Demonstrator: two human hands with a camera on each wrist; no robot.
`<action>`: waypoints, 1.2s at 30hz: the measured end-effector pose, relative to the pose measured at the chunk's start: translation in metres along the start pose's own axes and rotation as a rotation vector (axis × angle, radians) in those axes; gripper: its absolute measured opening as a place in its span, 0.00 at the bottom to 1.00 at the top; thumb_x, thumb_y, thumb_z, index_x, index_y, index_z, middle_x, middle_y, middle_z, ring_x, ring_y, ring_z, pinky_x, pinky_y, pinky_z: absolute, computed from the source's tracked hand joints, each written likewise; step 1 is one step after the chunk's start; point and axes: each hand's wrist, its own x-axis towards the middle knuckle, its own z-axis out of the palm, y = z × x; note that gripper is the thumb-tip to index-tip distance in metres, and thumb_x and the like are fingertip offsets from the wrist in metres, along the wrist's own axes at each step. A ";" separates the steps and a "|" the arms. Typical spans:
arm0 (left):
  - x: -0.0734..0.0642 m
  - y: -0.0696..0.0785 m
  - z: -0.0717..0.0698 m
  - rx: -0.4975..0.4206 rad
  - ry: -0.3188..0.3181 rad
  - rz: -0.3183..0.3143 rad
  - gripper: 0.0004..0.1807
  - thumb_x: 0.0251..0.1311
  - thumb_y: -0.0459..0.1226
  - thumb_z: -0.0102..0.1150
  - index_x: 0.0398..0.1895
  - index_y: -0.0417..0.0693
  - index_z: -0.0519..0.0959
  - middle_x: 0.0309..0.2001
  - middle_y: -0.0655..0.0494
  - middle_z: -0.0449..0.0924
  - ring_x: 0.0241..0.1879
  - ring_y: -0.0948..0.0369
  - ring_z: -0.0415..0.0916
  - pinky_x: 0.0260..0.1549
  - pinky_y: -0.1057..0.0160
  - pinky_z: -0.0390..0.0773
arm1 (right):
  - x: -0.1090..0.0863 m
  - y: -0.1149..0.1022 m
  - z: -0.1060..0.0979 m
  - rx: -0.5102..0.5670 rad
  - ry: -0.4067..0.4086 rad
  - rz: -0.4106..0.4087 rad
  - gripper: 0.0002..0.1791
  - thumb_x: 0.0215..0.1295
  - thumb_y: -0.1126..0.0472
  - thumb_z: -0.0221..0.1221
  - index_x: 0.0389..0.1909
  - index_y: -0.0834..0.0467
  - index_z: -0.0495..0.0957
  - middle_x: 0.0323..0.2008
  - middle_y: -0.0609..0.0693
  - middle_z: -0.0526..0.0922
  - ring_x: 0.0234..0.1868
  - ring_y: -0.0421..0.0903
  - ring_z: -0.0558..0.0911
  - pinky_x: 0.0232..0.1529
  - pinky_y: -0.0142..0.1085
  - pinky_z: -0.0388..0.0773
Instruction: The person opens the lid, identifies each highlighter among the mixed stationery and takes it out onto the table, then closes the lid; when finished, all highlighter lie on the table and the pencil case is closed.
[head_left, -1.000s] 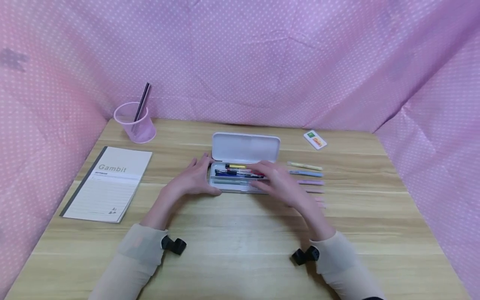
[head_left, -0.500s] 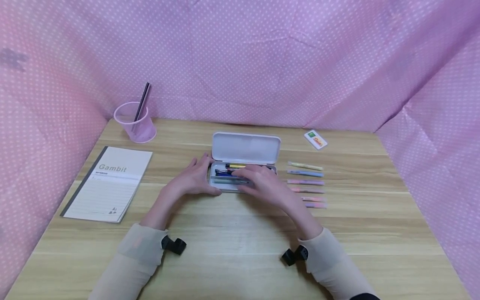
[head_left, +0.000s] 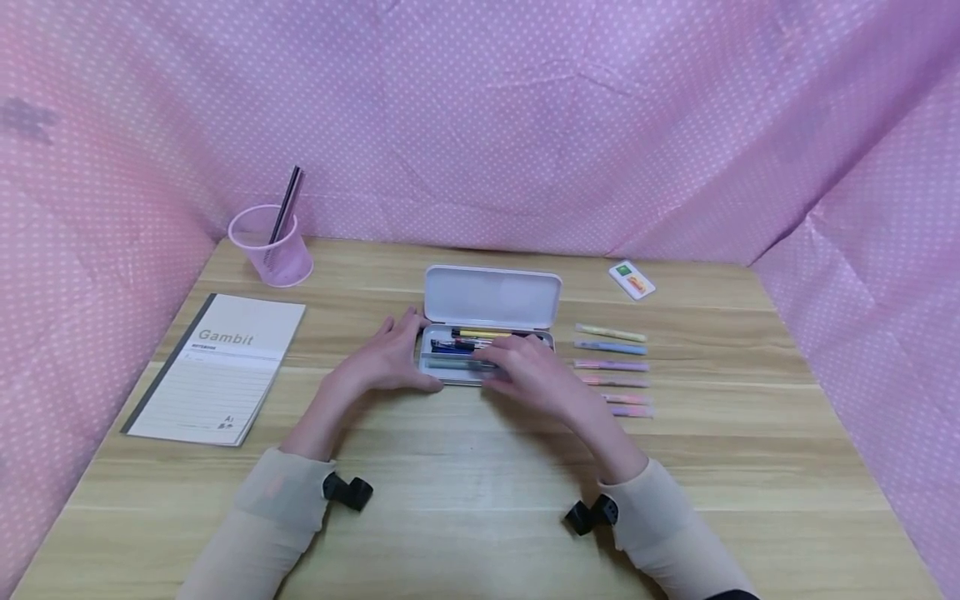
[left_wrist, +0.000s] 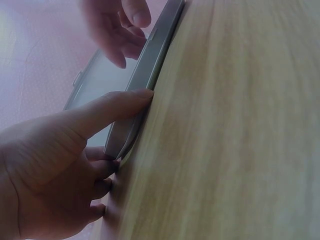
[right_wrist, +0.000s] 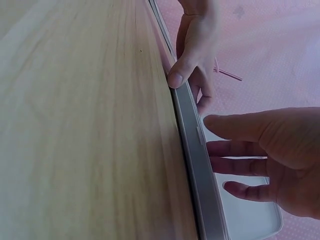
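A white pencil case [head_left: 491, 297] lies with its lid up in the middle of the table. My left hand [head_left: 386, 358] grips its left end, thumb [left_wrist: 132, 100] on the front wall and fingers around the end. Inside are a yellow-and-black pencil or pen [head_left: 480, 334], several darker pens and, in the front compartment, a pale green pen [head_left: 448, 364]. Over the case's right half my right hand [head_left: 536, 371] reaches in, partly hiding the contents. The right wrist view shows its fingers extended at the front rim, thumb apart, fingertips partly behind the wall.
Several pastel pens [head_left: 611, 365] lie in a row right of the case. A white card-like piece [head_left: 632, 280] is at the back right. On the left are a notebook [head_left: 217, 367] and a pink cup [head_left: 283, 265] with dark sticks. Pink dotted cloth [head_left: 480, 125] surrounds the table.
My right hand has moved left along the case, then slightly back right, uncovering more of the pastel pens. My left hand has stayed at the case's left end.
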 end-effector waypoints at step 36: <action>0.001 0.001 0.000 0.006 -0.002 -0.003 0.56 0.45 0.54 0.78 0.74 0.44 0.59 0.84 0.36 0.39 0.83 0.37 0.38 0.83 0.39 0.37 | 0.002 0.001 0.008 -0.034 -0.025 0.019 0.14 0.68 0.61 0.66 0.53 0.51 0.87 0.46 0.48 0.88 0.44 0.45 0.85 0.47 0.41 0.83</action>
